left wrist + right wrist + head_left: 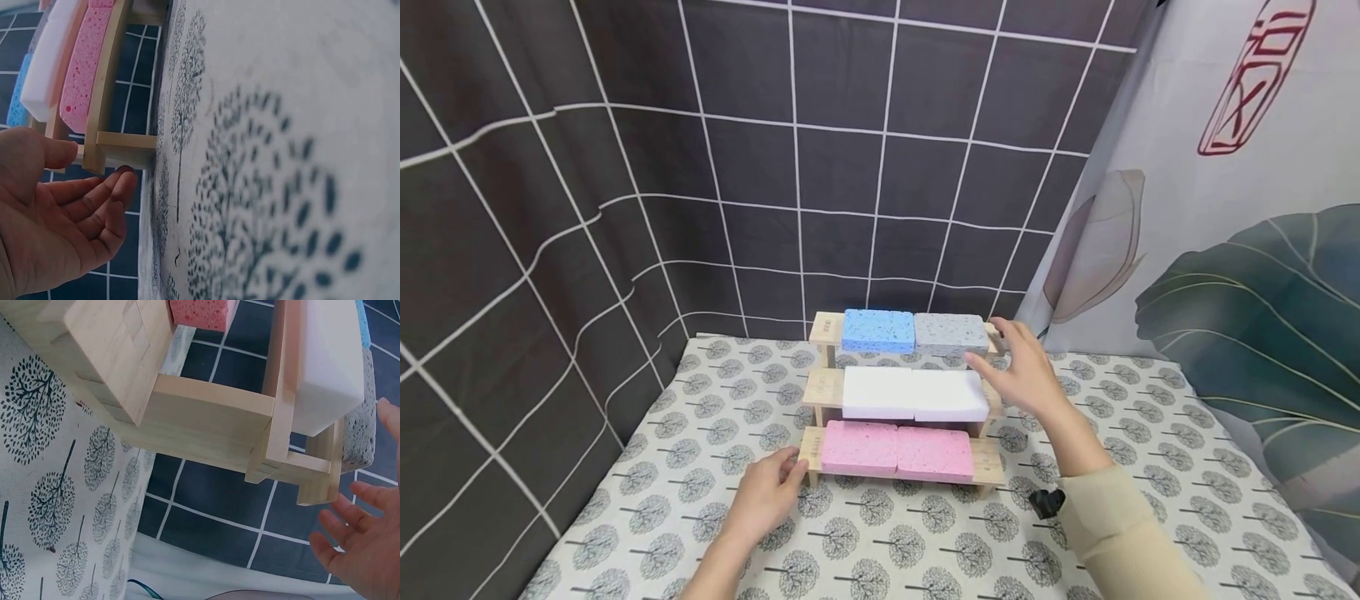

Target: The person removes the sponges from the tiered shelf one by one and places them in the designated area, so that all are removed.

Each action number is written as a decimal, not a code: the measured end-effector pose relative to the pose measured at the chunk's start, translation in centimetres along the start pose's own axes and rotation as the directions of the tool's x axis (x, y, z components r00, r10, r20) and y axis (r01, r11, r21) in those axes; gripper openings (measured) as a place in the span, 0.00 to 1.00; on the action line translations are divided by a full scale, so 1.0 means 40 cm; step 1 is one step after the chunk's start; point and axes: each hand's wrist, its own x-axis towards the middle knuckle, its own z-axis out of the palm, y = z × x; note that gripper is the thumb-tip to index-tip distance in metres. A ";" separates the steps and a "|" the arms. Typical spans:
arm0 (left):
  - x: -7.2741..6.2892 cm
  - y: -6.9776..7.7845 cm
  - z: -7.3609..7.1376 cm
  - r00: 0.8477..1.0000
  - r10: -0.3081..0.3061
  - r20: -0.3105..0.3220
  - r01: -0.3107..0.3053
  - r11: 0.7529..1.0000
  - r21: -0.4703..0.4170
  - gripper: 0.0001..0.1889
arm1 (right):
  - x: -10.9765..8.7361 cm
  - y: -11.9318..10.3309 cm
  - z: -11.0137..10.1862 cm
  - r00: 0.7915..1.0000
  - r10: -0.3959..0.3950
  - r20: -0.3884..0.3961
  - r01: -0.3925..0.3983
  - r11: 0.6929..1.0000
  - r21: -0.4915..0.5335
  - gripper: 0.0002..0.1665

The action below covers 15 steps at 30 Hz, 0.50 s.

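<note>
A three-tier wooden display rack (823, 387) stands on the cloth. Its top step carries a blue sponge (878, 331) and a grey sponge (951, 332). Two white sponges (880, 392) lie side by side on the middle step, and two pink sponges (859, 447) on the lowest. My left hand (765, 493) is at the left end of the lowest step, thumb and loosely bent fingertips right at the wood. On the other side, my right hand (1024, 367) is spread beside the right end of the top step, near the grey sponge, its fingers holding nothing.
Under the rack lies a white tree-print cloth (715, 458). Behind and to the left hangs a dark curtain with a white grid (835, 167). A pale curtain with leaf prints (1255, 317) hangs on the right. A black device (1047, 502) is at the right wrist.
</note>
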 end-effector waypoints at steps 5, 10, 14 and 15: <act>0.003 0.000 0.002 1.000 -0.011 0.022 0.012 0.999 -0.030 0.24 | 0.014 0.002 0.007 1.000 -0.005 0.026 0.004 1.000 0.021 0.50; 0.005 0.000 0.003 0.999 -0.022 0.026 0.023 0.999 -0.034 0.24 | 0.029 -0.003 0.012 0.999 -0.016 0.028 0.015 0.999 0.029 0.50; 0.007 0.000 0.004 1.000 -0.020 0.015 0.020 0.999 -0.031 0.25 | 0.039 -0.001 0.015 0.999 -0.012 0.030 0.011 1.000 0.020 0.52; 0.008 0.000 0.005 1.000 -0.018 0.011 0.019 0.999 -0.029 0.25 | 0.040 -0.001 0.016 0.999 -0.011 0.035 0.011 1.000 0.015 0.53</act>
